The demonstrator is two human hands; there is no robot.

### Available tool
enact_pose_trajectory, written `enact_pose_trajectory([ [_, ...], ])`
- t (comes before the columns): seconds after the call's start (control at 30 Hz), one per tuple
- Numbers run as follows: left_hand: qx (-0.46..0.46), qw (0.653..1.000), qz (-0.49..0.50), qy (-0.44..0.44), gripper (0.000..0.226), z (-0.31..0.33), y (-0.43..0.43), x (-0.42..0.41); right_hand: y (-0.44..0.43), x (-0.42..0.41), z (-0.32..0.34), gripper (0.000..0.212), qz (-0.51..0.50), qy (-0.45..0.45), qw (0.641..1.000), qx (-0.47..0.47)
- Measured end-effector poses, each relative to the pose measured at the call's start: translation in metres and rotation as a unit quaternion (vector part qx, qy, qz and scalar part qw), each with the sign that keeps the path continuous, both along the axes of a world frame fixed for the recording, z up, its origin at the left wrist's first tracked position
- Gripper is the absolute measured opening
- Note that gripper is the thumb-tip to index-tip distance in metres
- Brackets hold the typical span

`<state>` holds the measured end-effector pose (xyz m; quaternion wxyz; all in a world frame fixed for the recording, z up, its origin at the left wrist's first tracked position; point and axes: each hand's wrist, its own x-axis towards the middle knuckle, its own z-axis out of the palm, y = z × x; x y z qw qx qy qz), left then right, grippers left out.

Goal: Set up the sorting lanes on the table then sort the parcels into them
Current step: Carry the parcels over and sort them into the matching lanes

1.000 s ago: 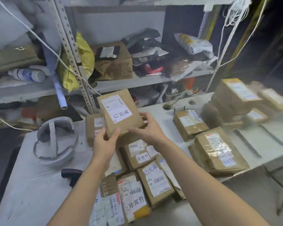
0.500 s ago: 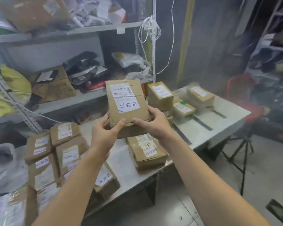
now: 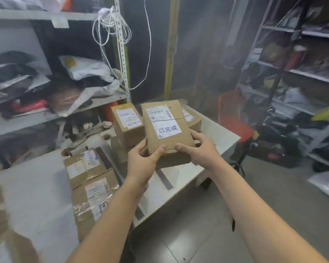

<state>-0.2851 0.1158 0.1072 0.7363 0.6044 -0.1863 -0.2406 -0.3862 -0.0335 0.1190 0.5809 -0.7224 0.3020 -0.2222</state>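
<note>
While both hands' (image 3: 141,166) (image 3: 199,150) fingers clasp it | brown parcel (image 3: 166,147), probably cardboard | white 已完成 label (image 3: 168,130)

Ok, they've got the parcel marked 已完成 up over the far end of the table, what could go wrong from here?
1. The left hand and right hand grip the parcel only at its near edge, tilted up; it could slip or tip forward.
2. The boxes behind it are stacked near the end of the table; another on top might topple them.
3. Set down short, it could straddle the dark tape strip and blur the lanes.
</note>
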Motion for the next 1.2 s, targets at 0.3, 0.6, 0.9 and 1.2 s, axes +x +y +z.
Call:
enact_pose_trajectory([
  [0.3, 0.011, 0.997, 0.056, 0.051, 0.053, -0.018, -0.130, 0.056, -0.135, 0.071, -0.019, 0.067, 0.039, 0.039, 0.998, 0.034],
  [0.6, 0.064, 0.987, 0.143, 0.035, 0.054, -0.054, -0.222, 0.105, -0.242, 0.150, -0.058, 0.062, 0.125, 0.071, 0.986, 0.083],
  [0.9, 0.148, 0.950, 0.257, 0.101, 0.051, -0.097, -0.279, 0.140, -0.302, 0.224, -0.113, 0.058, 0.253, 0.142, 0.956, 0.048],
  [1.2, 0.249, 0.934, 0.248, 0.071, 0.050, -0.096, -0.292, 0.136, -0.321, 0.232, -0.126, 0.051, 0.325, 0.199, 0.922, -0.065],
])
